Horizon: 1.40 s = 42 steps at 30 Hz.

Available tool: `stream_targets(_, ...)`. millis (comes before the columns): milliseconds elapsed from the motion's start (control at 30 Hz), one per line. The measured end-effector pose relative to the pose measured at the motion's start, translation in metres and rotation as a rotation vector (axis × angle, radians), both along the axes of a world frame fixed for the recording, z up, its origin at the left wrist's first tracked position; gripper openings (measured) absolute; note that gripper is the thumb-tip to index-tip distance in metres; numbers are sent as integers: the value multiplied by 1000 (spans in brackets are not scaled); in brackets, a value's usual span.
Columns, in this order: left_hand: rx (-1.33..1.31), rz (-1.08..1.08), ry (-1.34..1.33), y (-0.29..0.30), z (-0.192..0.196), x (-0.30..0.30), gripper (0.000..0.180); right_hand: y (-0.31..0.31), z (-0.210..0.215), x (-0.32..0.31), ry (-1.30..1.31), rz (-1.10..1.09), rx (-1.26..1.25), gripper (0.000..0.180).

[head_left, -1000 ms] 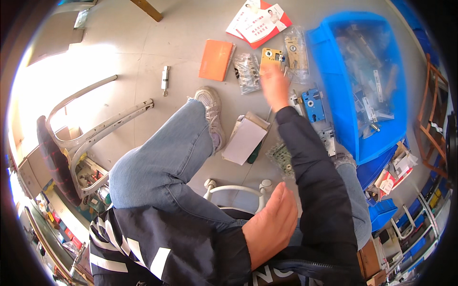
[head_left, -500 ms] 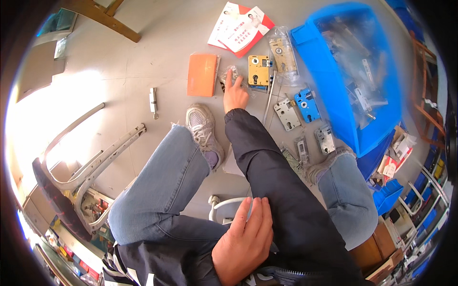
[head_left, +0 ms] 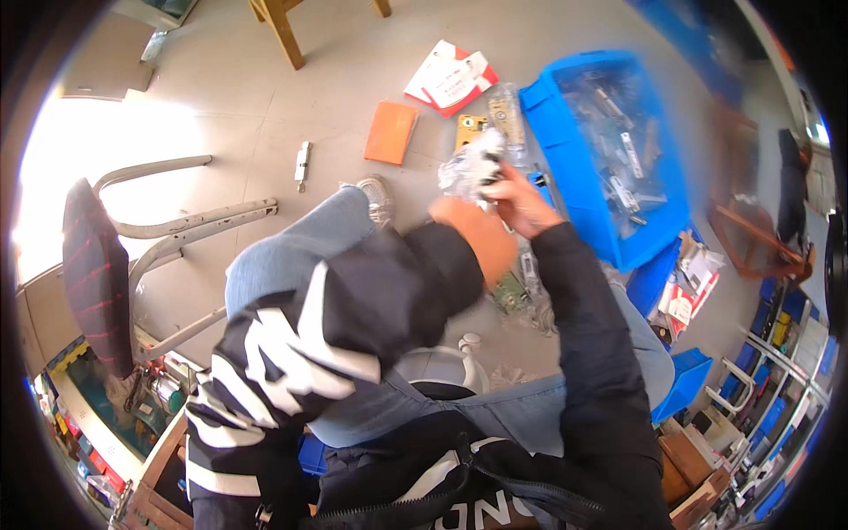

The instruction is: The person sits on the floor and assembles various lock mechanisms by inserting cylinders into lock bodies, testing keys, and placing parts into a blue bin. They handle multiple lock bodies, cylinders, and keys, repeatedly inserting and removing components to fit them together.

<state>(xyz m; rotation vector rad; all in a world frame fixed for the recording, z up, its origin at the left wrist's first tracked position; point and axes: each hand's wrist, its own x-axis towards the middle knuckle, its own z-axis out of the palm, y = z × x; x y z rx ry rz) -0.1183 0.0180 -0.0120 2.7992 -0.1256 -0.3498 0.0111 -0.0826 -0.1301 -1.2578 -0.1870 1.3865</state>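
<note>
A crumpled clear plastic bag with small parts (head_left: 466, 170) is lifted above the floor in front of me. My right hand (head_left: 527, 205) pinches its right side, where dark and pale bits show. My left hand (head_left: 484, 237) is beside the bag's lower edge, its fingers smeared by motion. Just beyond the bag lie a gold lock case (head_left: 470, 128), partly covered, and a second gold lock case in clear wrap (head_left: 501, 113). To their left rests an orange box (head_left: 391, 132). Under my hands, bagged small parts (head_left: 511, 296) show in part.
A blue bin (head_left: 541, 106) of wrapped metal parts stands on the right. Red-and-white leaflets (head_left: 452, 79) lie farther off. A lock cylinder (head_left: 303, 165) is left on the floor, near a metal-framed chair (head_left: 190, 219). Wooden legs (head_left: 281, 35) stand at the far edge.
My right hand has picked the plastic bag up off the floor and drawn it nearer. My left hand has come forward from my lap to meet it. The view has shifted.
</note>
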Motion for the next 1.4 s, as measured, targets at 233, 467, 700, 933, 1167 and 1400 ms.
stream_targets(233,-828,228,167,-12,12,35,50,-123,126,7,251,-276,302,75)
stream_targets(467,-1027,332,180,-71,-8,37,52,-139,103,-18,180,-577,137,53)
stream_targets(700,-1350,214,336,-101,-9,4,16,-146,66,-42,262,-435,-92,60)
stream_targets(933,-1214,180,359,-96,0,-6,12,-144,64,-40,-24,-385,-285,47)
stream_targets(1167,-1116,354,289,-91,-6,-6,22,-139,95,-47,-484,-328,-239,22)
stream_targets(1400,-1117,407,277,-88,-15,2,30,-136,126,-43,-706,-390,-242,26)
